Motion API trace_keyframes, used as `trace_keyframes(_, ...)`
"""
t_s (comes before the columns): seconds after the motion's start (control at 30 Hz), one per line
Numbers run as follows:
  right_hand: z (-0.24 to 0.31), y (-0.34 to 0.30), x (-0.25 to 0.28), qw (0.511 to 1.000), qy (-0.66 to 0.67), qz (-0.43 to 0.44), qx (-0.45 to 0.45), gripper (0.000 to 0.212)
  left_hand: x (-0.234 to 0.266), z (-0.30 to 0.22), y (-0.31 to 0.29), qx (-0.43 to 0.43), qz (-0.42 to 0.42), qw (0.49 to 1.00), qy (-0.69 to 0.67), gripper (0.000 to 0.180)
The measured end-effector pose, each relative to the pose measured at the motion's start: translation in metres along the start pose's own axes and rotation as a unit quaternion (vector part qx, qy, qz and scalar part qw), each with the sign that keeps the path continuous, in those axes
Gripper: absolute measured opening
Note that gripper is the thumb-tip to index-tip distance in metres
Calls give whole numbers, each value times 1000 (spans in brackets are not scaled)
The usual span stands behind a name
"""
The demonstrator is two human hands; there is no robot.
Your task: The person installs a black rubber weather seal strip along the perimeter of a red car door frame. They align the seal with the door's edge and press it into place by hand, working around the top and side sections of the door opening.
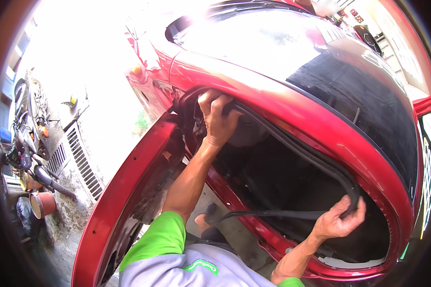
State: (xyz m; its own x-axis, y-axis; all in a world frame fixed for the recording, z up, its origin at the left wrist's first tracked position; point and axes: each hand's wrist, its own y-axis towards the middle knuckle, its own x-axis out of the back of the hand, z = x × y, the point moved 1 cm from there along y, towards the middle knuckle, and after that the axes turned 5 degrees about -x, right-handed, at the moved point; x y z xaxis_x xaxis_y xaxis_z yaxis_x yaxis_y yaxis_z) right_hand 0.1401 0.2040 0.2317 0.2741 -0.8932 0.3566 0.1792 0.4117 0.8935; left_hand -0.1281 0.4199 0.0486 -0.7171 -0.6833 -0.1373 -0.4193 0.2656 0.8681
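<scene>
The right hand (339, 221) grips the black rubber strip (316, 161) at its bend, while the left hand (219, 119) curls at the red car (340, 131) doorway's (400, 225) corner, its hold I can't tell.

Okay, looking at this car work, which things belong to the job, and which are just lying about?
Part of the job:
- black strip, held by the right hand
- red door frame, with the left hand at its upper corner
- open red door

Apparently just lying about:
- motorcycle
- reddish bucket
- dark plastic bag
</scene>
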Motion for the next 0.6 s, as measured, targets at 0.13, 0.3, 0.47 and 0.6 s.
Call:
trace_keyframes(0.13, 7, 6, -1, 996, -74, 30, 36, 34, 13, -11, 19, -11, -17, 1000, -22, 53)
trace_keyframes(0.3, -10, -17, 10, 991, -37, 116, 53, 36, 8, -7, 12, 15, -49, 998, -47, 46)
trace_keyframes(0.47, 20, -6, -12, 981, -78, 172, -45, 38, -4, -38, 13, 196, -167, 963, 73, 30)
trace_keyframes(0.6, 34, 7, -14, 969, -84, 205, -110, 39, 12, -80, 7, 439, 37, 879, -182, 23)
